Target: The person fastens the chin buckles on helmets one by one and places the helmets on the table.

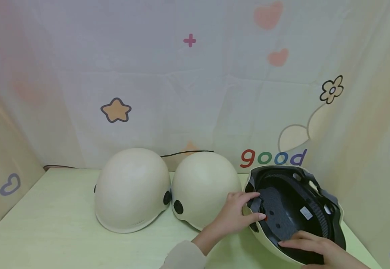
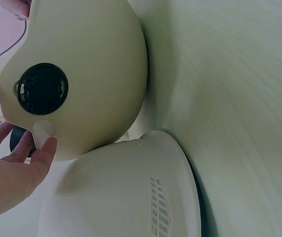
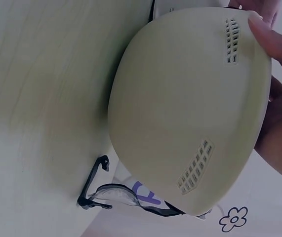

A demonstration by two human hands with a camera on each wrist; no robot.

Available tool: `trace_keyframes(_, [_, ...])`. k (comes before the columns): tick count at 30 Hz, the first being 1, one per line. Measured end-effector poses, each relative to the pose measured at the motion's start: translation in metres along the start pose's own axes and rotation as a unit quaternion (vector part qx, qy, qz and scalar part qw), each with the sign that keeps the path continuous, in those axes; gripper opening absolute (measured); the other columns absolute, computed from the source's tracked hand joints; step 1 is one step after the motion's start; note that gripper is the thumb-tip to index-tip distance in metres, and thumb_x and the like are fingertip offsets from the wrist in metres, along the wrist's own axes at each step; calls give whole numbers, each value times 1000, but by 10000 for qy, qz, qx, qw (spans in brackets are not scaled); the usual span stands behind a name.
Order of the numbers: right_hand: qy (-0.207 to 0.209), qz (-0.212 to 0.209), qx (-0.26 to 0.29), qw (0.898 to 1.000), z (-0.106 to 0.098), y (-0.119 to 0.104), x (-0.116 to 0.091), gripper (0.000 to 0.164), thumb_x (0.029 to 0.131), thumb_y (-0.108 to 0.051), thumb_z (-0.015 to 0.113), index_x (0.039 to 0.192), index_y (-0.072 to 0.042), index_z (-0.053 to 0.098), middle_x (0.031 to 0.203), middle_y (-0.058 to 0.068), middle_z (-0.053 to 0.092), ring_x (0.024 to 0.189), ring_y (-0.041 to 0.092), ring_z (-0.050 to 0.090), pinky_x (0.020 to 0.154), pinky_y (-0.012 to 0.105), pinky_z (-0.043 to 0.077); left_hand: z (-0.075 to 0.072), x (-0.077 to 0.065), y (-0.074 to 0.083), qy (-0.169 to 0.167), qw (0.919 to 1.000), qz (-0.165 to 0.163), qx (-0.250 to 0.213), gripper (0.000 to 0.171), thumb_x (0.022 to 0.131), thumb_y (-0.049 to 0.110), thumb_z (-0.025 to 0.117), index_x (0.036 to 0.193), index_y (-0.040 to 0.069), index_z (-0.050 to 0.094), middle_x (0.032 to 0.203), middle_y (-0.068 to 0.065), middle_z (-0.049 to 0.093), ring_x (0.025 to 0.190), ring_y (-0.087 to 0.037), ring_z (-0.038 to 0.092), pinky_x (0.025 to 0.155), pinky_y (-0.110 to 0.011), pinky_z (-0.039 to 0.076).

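An upturned cream helmet (image 1: 271, 246) lies at the right of the table, its black padded lining (image 1: 282, 201) facing up. My left hand (image 1: 231, 215) holds its left rim, thumb and forefinger over the edge beside a dark strap (image 1: 256, 204) and a small red part. In the left wrist view the fingers sit by the round black disc (image 2: 43, 89) on the shell. My right hand (image 1: 322, 248) grips the near rim, fingers inside; the right wrist view shows the thumb (image 3: 279, 47) on the outer shell near a vent (image 3: 232, 42).
Two more cream helmets, a left one (image 1: 132, 190) and a middle one (image 1: 205, 186), stand dome up, side by side. A patterned cloth (image 1: 188, 93) hangs behind the pale table (image 1: 47, 224). Beyond the held helmet lies a black-framed, glasses-like item (image 3: 86, 200).
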State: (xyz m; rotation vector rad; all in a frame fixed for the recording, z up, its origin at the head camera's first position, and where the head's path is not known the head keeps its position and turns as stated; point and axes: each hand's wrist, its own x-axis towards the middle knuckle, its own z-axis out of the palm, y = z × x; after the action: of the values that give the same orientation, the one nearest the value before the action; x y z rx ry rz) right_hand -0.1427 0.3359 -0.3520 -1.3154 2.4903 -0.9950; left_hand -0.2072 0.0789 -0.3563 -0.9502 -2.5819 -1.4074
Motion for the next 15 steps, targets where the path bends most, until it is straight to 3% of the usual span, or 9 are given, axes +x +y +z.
trace_keyframes(6, [252, -138, -430, 9987, 1, 5, 3, 58, 78, -5, 70, 131, -16, 50, 104, -2, 52, 89, 8, 47, 63, 20, 45, -1, -1, 0, 35, 9997, 128, 198, 51, 78, 35, 71, 123, 14, 58, 121, -2, 54, 107, -15, 38, 87, -25, 38])
trace_keyframes(10, [398, 97, -608, 9973, 0, 9, 7, 56, 79, -6, 69, 131, -17, 50, 109, -4, 51, 92, 5, 44, 65, 19, 44, 1, 0, -3, -38, 9990, 260, 361, 46, 81, 33, 68, 122, 13, 58, 120, -2, 54, 107, -15, 41, 88, -25, 38])
trace_keyframes(15, [492, 234, -684, 9962, 1, 17, 10, 56, 78, -6, 69, 130, -17, 51, 116, -4, 50, 95, 3, 44, 67, 20, 47, 4, 3, -6, 8, 9997, 63, 224, 42, 86, 32, 64, 123, 14, 57, 123, -1, 51, 111, -16, 41, 90, -28, 39])
